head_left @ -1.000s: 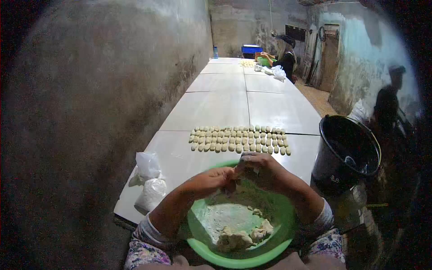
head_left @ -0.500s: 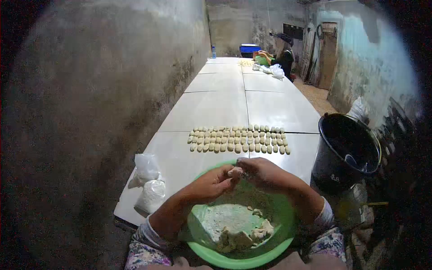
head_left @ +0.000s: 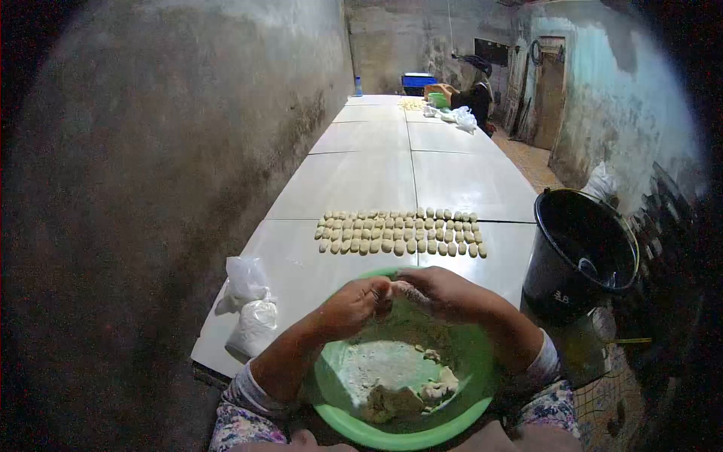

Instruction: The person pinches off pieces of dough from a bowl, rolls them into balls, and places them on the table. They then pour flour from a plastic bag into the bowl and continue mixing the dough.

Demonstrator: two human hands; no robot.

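both forearms reach forward from patterned sleeves and angle inward, so the hands meet in front of the body. the left hand [head_left: 352,305] is curled, knuckles up; the right hand [head_left: 440,290] bends toward it, and their fingertips touch.

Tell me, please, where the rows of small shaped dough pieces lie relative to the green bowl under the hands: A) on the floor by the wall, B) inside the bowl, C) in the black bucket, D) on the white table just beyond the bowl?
D: the dough pieces sit in neat rows on the white table, just past the far rim of the green bowl; the black bucket stands apart at the right.
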